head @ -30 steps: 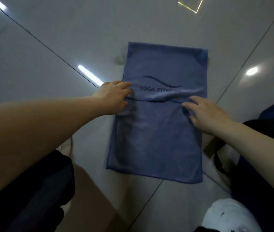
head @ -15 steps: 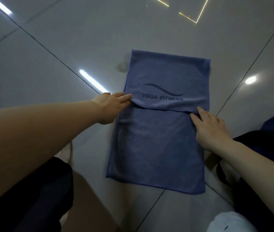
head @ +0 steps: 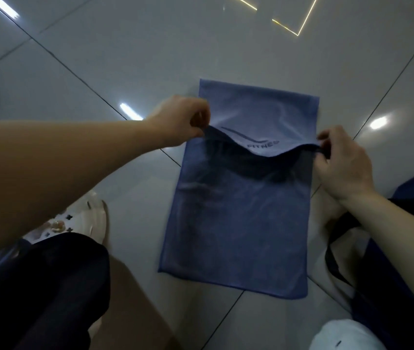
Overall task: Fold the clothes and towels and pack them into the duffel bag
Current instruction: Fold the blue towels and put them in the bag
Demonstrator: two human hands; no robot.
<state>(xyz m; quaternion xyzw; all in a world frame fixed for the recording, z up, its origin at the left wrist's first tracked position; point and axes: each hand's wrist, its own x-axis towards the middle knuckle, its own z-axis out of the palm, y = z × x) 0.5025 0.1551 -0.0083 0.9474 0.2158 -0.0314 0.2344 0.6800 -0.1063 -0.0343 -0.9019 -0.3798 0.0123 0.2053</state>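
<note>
Head view: the blue rectangular microfibre towel (head: 238, 223) lies flat on the glossy grey tiled floor (head: 125, 59), its folded-over upper flap lifted at both corners. The left hand (head: 178, 125) is closed in a pinch on the flap's corner at 9 o'clock of the towel; the right hand (head: 342, 165) is pinched shut on the opposite corner at 3 o'clock. Between them the raised edge sags, shadowing the layer beneath. Open tile spreads from 10 to 2 o'clock beyond the towel. A dark blue fabric bag (head: 403, 274) crowds the 4 o'clock side, just beside the towel's right edge. The flap shows a printed wave line and "FITNESS".
</note>
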